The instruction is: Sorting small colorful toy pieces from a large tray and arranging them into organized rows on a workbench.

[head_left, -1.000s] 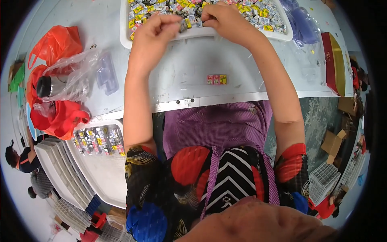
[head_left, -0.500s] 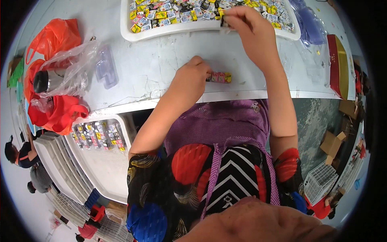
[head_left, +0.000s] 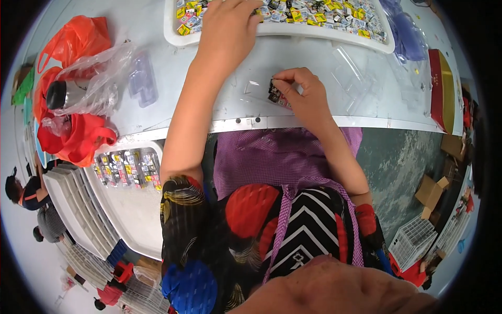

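1. One little cluster of blocks (head_left: 282, 100) on the table (head_left: 178, 78), dark and pink, partly hidden by the right hand (head_left: 306, 94).
2. Right grip's narrow, thumb and finger pinching a dark block (head_left: 273, 90)!
3. Left hand (head_left: 230, 34) over one white tray (head_left: 324, 32), countless blocks inside; its grip I can't tell.

I can read no word or number for certain. The small boxes (head_left: 319, 17) heaped in the white tray (head_left: 334, 35) carry tiny print, too small for me. The same goes for the short row of boxes (head_left: 273, 93) at my right grip (head_left: 308, 97) and the packed boxes (head_left: 125, 170) to my left. The red-and-gold box (head_left: 437, 89) bears small pale marks, illegible from here.
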A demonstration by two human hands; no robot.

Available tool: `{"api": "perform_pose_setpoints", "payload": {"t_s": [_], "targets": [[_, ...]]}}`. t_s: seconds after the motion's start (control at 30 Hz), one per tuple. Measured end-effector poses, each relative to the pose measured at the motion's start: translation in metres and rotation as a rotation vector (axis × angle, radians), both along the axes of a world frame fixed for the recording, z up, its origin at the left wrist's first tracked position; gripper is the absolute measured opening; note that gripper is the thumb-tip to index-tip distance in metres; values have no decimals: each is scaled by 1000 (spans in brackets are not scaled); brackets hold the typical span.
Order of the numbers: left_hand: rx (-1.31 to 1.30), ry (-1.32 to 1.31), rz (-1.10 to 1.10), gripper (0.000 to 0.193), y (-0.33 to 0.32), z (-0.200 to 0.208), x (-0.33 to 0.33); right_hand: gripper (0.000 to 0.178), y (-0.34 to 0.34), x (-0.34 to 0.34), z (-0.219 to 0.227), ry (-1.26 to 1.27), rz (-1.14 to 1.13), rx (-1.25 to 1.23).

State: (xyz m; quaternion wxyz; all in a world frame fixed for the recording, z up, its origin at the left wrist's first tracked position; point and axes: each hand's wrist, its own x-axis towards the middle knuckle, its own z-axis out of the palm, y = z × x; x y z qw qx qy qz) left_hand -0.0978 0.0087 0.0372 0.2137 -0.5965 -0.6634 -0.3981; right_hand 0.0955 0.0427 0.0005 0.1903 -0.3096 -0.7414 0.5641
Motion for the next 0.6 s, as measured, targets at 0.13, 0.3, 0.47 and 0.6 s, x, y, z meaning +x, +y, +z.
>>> {"api": "perform_pose_setpoints", "payload": {"t_s": [0.13,0.3,0.47,0.6], "targets": [[-368,-98,-24,10,22,3,-9,7,-5,0,-6,-30,72,324],[-437,-358,-42,13,32,0,-9,7,-9,-3,-12,-63,122,451],[-304,-315,43,12,34,-5,-10,9,-21,-9,-22,-71,73,723],[-326,-723,-88,12,-9,40,13,13,-23,-5,-29,-68,17,812]]}}
